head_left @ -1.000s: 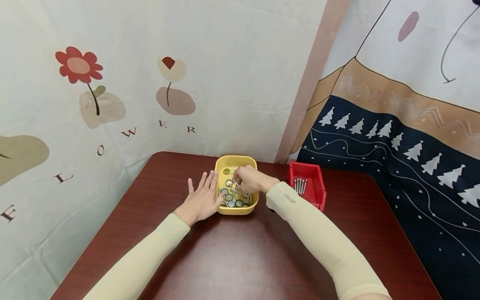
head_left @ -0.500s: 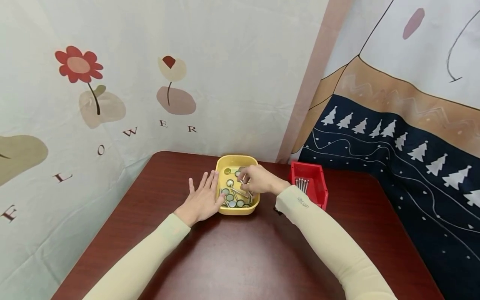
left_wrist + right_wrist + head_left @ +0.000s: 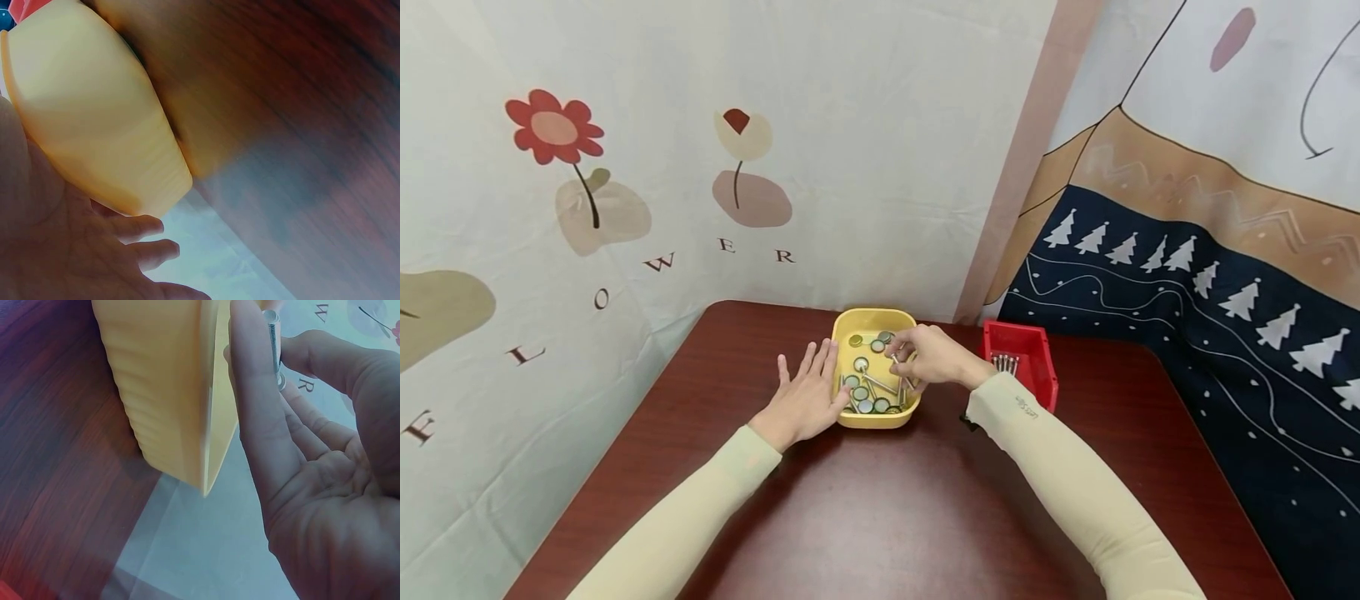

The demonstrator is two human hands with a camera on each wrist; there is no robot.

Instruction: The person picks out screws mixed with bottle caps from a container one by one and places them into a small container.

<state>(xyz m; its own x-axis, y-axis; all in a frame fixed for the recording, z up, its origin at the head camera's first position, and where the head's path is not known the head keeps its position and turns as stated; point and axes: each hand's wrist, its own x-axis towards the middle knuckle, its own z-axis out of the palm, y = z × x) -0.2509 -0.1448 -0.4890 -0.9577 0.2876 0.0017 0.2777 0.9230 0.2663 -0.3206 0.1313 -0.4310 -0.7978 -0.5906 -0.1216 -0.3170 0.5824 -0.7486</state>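
A yellow bin (image 3: 877, 422) stands at the far side of the table, with several round caps (image 3: 861, 393) and long silver screws (image 3: 882, 384) lying in it. My left hand (image 3: 805, 403) lies against the bin's left wall with its fingers straight. In the left wrist view the left hand (image 3: 69, 244) is beside the bin's outer wall (image 3: 106, 119). Over the bin's right rim, my right hand (image 3: 936, 357) pinches a silver screw (image 3: 274, 340) between thumb and index finger. Its threaded end shows in the right wrist view; the fingers partly cover the rest.
To the right of the yellow bin stands a red bin (image 3: 1043, 379) holding several silver screws (image 3: 1006, 363) side by side. The brown wooden table (image 3: 880, 508) runs back to a printed cloth wall (image 3: 865, 167).
My right hand has drawn back to the right, from inside the yellow bin to over its right rim, with the screw between its fingers. The left hand has stayed in place.
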